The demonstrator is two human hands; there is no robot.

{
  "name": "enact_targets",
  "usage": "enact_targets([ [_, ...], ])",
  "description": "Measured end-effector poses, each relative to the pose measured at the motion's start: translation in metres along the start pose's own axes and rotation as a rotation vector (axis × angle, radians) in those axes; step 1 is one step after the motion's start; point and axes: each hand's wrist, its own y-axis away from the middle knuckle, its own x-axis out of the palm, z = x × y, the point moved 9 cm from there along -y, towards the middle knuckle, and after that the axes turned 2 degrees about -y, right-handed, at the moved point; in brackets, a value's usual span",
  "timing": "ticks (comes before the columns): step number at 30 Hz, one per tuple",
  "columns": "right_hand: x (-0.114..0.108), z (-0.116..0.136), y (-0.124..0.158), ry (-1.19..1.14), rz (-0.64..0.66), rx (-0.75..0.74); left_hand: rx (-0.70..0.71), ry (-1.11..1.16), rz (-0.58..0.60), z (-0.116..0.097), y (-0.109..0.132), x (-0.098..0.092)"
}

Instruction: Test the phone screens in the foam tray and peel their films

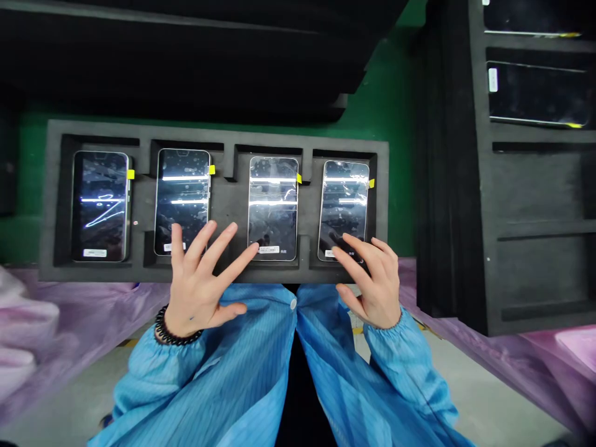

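Observation:
Several smartphones lie face up in the compartments of a black foam tray (218, 273) in front of me. My left hand (198, 282) is spread, its fingers over the lower end of the second smartphone (182, 198) and one fingertip at the lower left corner of the third smartphone (273, 208). My right hand (377, 282) has its fingers apart, two of them over the lower end of the rightmost smartphone (344, 205); whether they touch it I cannot tell. The leftmost smartphone (100, 205) lies away from both hands. Each phone has a yellow tab at its right edge and a white label low down.
At the right stands a stack of black foam trays (488, 217); its top one holds smartphones, one of them a dark smartphone (535, 93). Large black foam blocks (186, 68) are behind my tray on the green table surface (395, 81). Purple sheeting (116, 310) hangs at the table's front edge.

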Motion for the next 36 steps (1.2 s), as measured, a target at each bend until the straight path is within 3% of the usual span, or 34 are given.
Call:
enact_targets([
  [4, -0.004, 0.000, 0.000, -0.053, -0.057, 0.004, 0.101, -0.021, -0.105, -0.008, 0.001, -0.009],
  [8, 0.002, 0.002, -0.002, 0.039, 0.025, 0.013, 0.172, -0.266, -0.056, -0.015, 0.000, -0.005],
  [10, 0.000, 0.002, -0.002, 0.012, 0.002, 0.015, 0.210, -0.331, -0.080, -0.020, 0.000, -0.007],
  [15, -0.007, 0.001, -0.001, -0.078, -0.074, 0.004, 0.205, -0.273, -0.141, -0.022, -0.001, -0.014],
  [21, 0.002, 0.000, 0.001, 0.016, 0.033, 0.029, 0.241, -0.391, -0.048, -0.025, -0.004, -0.004],
  [27, -0.007, -0.001, 0.003, -0.087, -0.082, 0.007, 0.225, -0.288, -0.156, -0.023, -0.001, -0.015],
  [32, 0.001, -0.001, 0.000, 0.024, 0.020, 0.038, 0.234, -0.421, -0.046, -0.023, -0.005, -0.003],
  [36, -0.006, -0.002, 0.001, -0.075, -0.078, 0.035, 0.207, -0.342, -0.132, -0.022, -0.003, -0.011],
])
